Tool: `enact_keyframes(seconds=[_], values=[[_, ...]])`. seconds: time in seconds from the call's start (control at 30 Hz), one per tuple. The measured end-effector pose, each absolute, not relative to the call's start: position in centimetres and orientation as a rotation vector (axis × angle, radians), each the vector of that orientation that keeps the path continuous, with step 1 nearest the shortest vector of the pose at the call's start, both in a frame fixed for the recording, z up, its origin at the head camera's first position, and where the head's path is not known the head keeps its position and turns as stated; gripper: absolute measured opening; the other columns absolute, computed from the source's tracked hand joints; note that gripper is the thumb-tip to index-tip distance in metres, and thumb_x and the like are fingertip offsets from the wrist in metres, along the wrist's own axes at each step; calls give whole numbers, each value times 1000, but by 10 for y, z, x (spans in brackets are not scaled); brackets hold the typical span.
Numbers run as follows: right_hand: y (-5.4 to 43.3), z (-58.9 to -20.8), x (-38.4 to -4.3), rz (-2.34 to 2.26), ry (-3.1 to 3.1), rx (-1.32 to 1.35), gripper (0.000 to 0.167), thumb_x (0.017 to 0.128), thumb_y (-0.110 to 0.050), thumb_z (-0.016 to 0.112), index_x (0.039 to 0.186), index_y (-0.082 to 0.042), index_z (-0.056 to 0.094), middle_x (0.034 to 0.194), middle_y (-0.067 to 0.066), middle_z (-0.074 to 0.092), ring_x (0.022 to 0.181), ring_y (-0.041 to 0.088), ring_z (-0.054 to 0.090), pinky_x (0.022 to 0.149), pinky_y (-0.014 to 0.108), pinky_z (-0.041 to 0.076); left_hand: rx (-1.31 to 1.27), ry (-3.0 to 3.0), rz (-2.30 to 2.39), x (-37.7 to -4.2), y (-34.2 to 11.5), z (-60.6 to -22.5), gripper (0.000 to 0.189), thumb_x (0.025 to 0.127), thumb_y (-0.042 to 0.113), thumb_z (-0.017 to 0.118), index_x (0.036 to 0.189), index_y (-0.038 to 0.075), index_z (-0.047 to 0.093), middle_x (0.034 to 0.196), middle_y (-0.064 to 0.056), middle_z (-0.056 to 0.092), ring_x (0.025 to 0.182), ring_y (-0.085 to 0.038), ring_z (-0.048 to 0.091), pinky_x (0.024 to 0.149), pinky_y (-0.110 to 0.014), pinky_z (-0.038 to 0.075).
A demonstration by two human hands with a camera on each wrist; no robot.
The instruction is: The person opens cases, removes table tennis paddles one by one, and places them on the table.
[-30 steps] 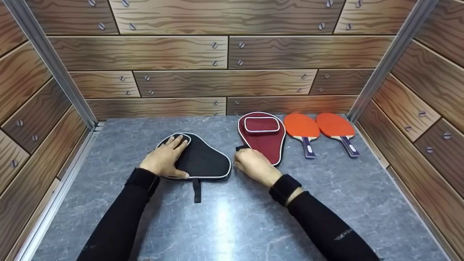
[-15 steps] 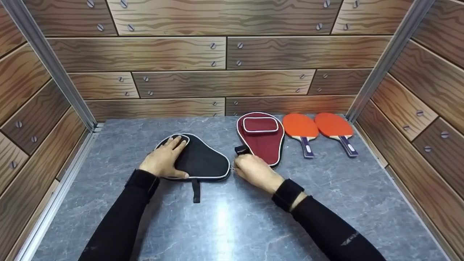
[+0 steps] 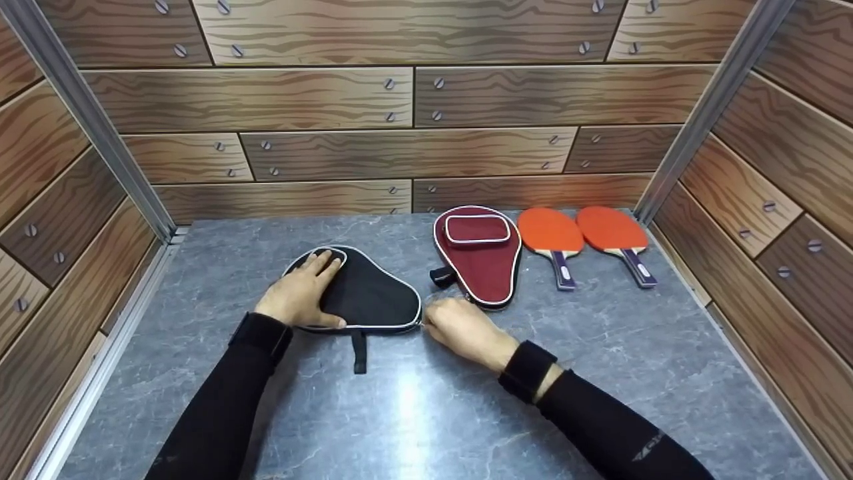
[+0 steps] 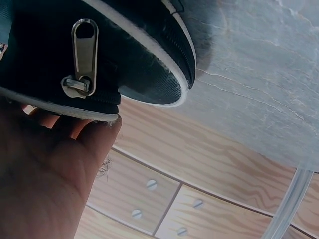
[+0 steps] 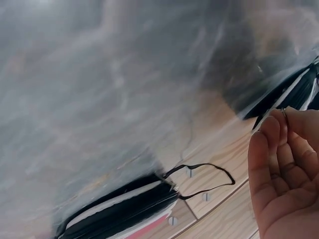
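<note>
A black table tennis paddle case with white piping lies on the table, its narrow end to the right. Spread over its wide end, my left hand rests with straight fingers. At the narrow end's near corner, my right hand pinches a small metal zipper pull between thumb and finger. The left wrist view shows another zipper pull hanging on the case's side. Behind my right hand lies a dark red paddle case with white piping and a front pocket.
Two orange table tennis paddles lie side by side right of the red case, handles toward me. A black strap sticks out from the black case's near edge. Wood-patterned walls enclose the grey table.
My right hand has moved toward me around the black case's narrow end, uncovering the red case's lower tip. My left hand stays on the black case.
</note>
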State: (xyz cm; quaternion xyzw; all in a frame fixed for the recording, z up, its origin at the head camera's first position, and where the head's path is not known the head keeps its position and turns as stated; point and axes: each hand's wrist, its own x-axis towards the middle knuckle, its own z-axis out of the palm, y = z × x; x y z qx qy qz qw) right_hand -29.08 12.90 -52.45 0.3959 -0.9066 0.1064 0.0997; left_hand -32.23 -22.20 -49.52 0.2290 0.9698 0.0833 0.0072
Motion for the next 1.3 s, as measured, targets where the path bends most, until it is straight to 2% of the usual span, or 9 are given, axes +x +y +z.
enact_keyframes(seconds=[0.27, 0.53, 0.93, 1.07, 1.3], values=[[116, -528, -280, 346, -2705, 1181, 13, 103, -9, 83, 91, -11, 79, 89, 8, 83, 87, 30, 83, 76, 50, 67, 715, 3038, 260, -322, -221, -495, 126, 83, 53, 104, 178, -4, 43, 186, -34, 39, 171, -63, 42, 136, -73, 46], [96, -532, -269, 322, -2712, 1103, 15, 104, -15, 84, 89, -12, 80, 89, 9, 83, 83, 34, 84, 69, 51, 67, 704, 3036, 263, -321, -221, -494, 126, 83, 52, 104, 178, -4, 43, 186, -34, 38, 171, -63, 41, 136, -73, 46], [74, -528, -268, 246, -2710, 1120, 25, 101, -13, 82, 77, -15, 76, 81, 8, 79, 77, 33, 82, 65, 50, 66, 699, 3019, 216, -320, -216, -490, 124, 83, 49, 104, 176, -6, 44, 186, -35, 39, 171, -63, 41, 139, -71, 44], [80, -519, -271, 313, -2748, 1172, 21, 102, -12, 83, 81, -13, 79, 82, 6, 81, 81, 33, 82, 69, 51, 66, 716, 3002, 162, -320, -215, -487, 123, 84, 51, 104, 176, -6, 45, 186, -36, 39, 171, -63, 40, 140, -71, 43], [99, -501, -284, 409, -2717, 1193, 18, 108, -21, 83, 93, -11, 86, 89, 4, 85, 85, 28, 83, 78, 49, 68, 758, 2980, 110, -321, -212, -482, 122, 85, 51, 104, 176, -6, 46, 186, -35, 39, 173, -61, 39, 142, -68, 41]])
